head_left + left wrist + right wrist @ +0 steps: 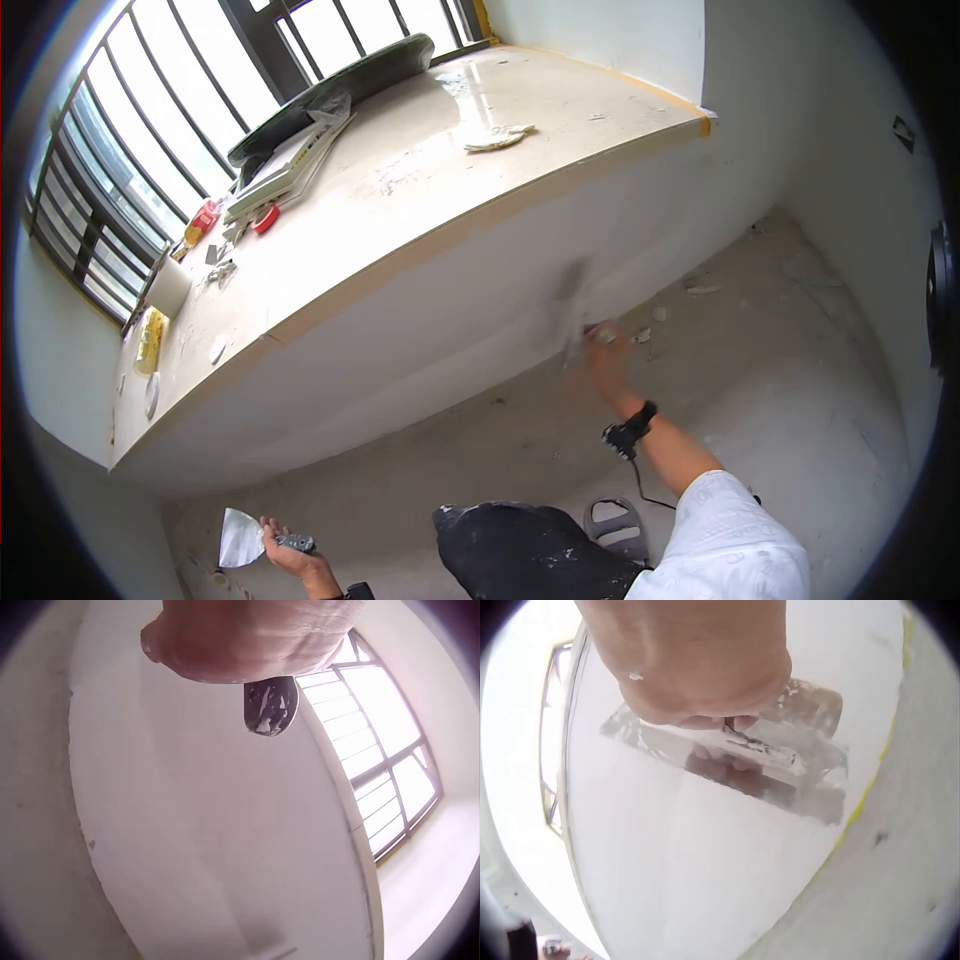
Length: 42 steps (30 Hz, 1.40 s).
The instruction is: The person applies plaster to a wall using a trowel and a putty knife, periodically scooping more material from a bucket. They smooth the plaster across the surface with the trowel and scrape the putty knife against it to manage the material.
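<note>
My right hand (606, 362) grips a plastering trowel (810, 769) with a broad metal blade, smeared with white putty. In the right wrist view the blade lies along the white wall (690, 877) below the window ledge, and the fingers round the handle are mostly hidden behind the hand. At lower left in the head view, my left hand (288, 558) holds a putty knife (240, 540) by its handle, away from the wall. The dark, putty-spotted end of that handle (270, 712) sticks out below the hand in the left wrist view.
The pale ledge (400, 205) juts out above the wall. On it lie a dark curved piece (340, 90), a red tape roll (265, 219), a yellow roll (149, 340) and putty scraps (498, 138). Bits of debris dot the floor (400, 450) near a grey sandal (614, 525).
</note>
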Motion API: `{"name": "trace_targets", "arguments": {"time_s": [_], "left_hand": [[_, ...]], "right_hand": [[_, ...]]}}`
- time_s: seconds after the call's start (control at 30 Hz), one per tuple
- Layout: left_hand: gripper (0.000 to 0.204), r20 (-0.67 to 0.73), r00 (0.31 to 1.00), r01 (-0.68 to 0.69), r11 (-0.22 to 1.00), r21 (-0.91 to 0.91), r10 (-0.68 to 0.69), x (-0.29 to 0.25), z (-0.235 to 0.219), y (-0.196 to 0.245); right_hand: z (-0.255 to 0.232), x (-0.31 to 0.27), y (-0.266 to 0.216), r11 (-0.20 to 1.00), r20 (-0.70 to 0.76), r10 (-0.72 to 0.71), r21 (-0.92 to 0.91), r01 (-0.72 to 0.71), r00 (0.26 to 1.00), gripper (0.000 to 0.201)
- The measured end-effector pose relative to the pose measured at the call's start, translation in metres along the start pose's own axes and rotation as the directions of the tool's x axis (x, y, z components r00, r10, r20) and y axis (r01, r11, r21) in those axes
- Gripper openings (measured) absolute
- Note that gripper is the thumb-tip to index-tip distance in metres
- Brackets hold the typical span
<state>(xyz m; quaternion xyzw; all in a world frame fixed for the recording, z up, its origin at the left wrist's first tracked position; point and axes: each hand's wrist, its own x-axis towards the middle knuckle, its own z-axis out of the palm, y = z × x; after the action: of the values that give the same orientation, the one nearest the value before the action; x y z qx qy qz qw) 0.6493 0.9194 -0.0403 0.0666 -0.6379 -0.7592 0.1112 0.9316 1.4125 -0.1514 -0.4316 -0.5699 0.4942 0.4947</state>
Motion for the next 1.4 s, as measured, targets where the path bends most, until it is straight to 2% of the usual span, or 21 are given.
{"name": "trace_targets", "arguments": {"time_s": [0.03, 0.07, 0.1, 0.17, 0.27, 0.33, 0.4, 0.5, 0.57, 0.63, 0.7, 0.77, 0.8, 0.9, 0.97, 1.03, 1.1, 1.13, 1.23, 1.3, 1.4], "left_hand": [[0.056, -0.005, 1.000, -0.003, 1.000, -0.005, 0.003, 0.002, -0.001, -0.001], [0.057, -0.008, 1.000, -0.005, 1.000, -0.007, 0.005, 0.003, -0.001, -0.004], [0.057, 0.006, 1.000, 0.010, 1.000, -0.009, -0.010, 0.003, 0.000, -0.008], [0.059, 0.041, 0.999, 0.010, 1.000, -0.020, -0.009, 0.002, 0.004, -0.013], [0.057, 0.089, 0.995, 0.041, 0.998, -0.051, -0.036, -0.002, 0.012, -0.013], [0.055, 0.116, 0.993, 0.040, 0.996, -0.081, -0.031, -0.005, 0.018, -0.005], [0.052, 0.186, 0.982, 0.008, 0.994, -0.109, 0.013, -0.025, 0.029, 0.007], [0.050, 0.302, 0.936, -0.192, 0.981, 0.014, 0.179, -0.030, 0.032, 0.000], [0.050, 0.309, 0.936, -0.187, 0.982, 0.032, 0.168, -0.029, 0.037, -0.006], [0.050, 0.298, 0.941, -0.179, 0.983, 0.042, 0.158, -0.031, 0.042, -0.013], [0.054, 0.249, 0.959, -0.148, 0.988, 0.031, 0.136, -0.036, 0.050, -0.015], [0.050, 0.239, 0.963, -0.135, 0.991, 0.017, 0.127, -0.044, 0.055, -0.008], [0.050, 0.230, 0.966, -0.119, 0.993, -0.009, 0.118, -0.048, 0.058, -0.004], [0.052, 0.226, 0.967, -0.117, 0.993, -0.027, 0.120, -0.052, 0.049, 0.007], [0.048, 0.182, 0.974, -0.135, 0.991, 0.001, 0.132, -0.053, 0.037, 0.018], [0.048, 0.143, 0.981, -0.127, 0.991, -0.039, 0.131, -0.049, 0.021, 0.031], [0.048, 0.118, 0.987, -0.103, 0.991, -0.086, 0.113, -0.048, 0.008, 0.038], [0.049, 0.126, 0.987, -0.087, 0.989, -0.121, 0.102, -0.046, 0.003, 0.042], [0.050, 0.141, 0.986, -0.069, 0.986, -0.150, 0.090, -0.046, 0.003, 0.045], [0.049, 0.145, 0.987, -0.044, 0.987, -0.157, 0.067, -0.045, 0.006, 0.043], [0.048, 0.163, 0.985, -0.018, 0.981, -0.193, 0.050, -0.049, 0.018, 0.037]], "right_hand": [[-0.028, 0.038, 0.023, 0.980, -0.208, -0.181, 0.046, 0.195, 0.961, 0.004], [-0.061, 0.081, 0.041, 0.901, -0.248, -0.047, 0.409, 0.148, 0.968, 0.008], [-0.089, 0.114, 0.034, 0.836, -0.288, -0.149, 0.475, 0.276, 0.946, 0.011], [-0.129, 0.166, 0.003, 0.924, -0.383, -0.115, 0.297, 0.240, 0.917, 0.009], [-0.158, 0.216, -0.023, 0.929, -0.418, -0.176, 0.229, 0.291, 0.891, 0.009], [-0.156, 0.223, -0.035, 0.959, -0.251, -0.222, 0.119, 0.258, 0.942, 0.009], [-0.121, 0.185, -0.049, 0.888, -0.163, -0.460, -0.067, 0.455, 0.873, 0.006], [-0.043, 0.116, -0.046, 0.777, 0.010, -0.582, -0.290, 0.559, 0.813, 0.015], [0.017, 0.066, -0.034, 0.733, 0.081, -0.616, -0.304, 0.608, 0.784, 0.023], [0.071, 0.014, -0.035, 0.767, 0.139, -0.558, -0.290, 0.572, 0.818, 0.028], [0.113, -0.031, -0.039, 0.731, 0.255, -0.544, -0.324, 0.600, 0.800, 0.031], [0.140, -0.065, -0.054, 0.726, 0.507, -0.402, -0.331, 0.603, 0.762, 0.030], [0.161, -0.082, -0.043, 0.728, 0.508, -0.406, -0.323, 0.605, 0.760, 0.030], [0.198, -0.119, -0.011, 0.587, 0.624, -0.514, -0.244, 0.772, 0.589, 0.027], [0.186, -0.135, -0.024, 0.624, 0.830, -0.373, -0.108, 0.774, 0.416, 0.031], [0.147, -0.134, -0.047, 0.606, 0.903, -0.208, -0.182, 0.774, 0.376, 0.034], [0.108, -0.107, -0.024, 0.467, 0.847, -0.363, -0.196, 0.862, 0.389, 0.038], [0.095, -0.089, 0.015, 0.355, 0.740, -0.494, -0.308, 0.883, 0.456, 0.040], [0.012, -0.004, -0.029, 0.029, 0.694, -0.624, -0.436, 0.899, 0.357, 0.038], [-0.004, 0.035, -0.060, 0.034, 0.631, -0.639, -0.547, 0.836, 0.439, 0.032], [-0.001, 0.063, -0.046, -0.046, 0.749, -0.540, -0.481, 0.875, 0.384, 0.026]]}}
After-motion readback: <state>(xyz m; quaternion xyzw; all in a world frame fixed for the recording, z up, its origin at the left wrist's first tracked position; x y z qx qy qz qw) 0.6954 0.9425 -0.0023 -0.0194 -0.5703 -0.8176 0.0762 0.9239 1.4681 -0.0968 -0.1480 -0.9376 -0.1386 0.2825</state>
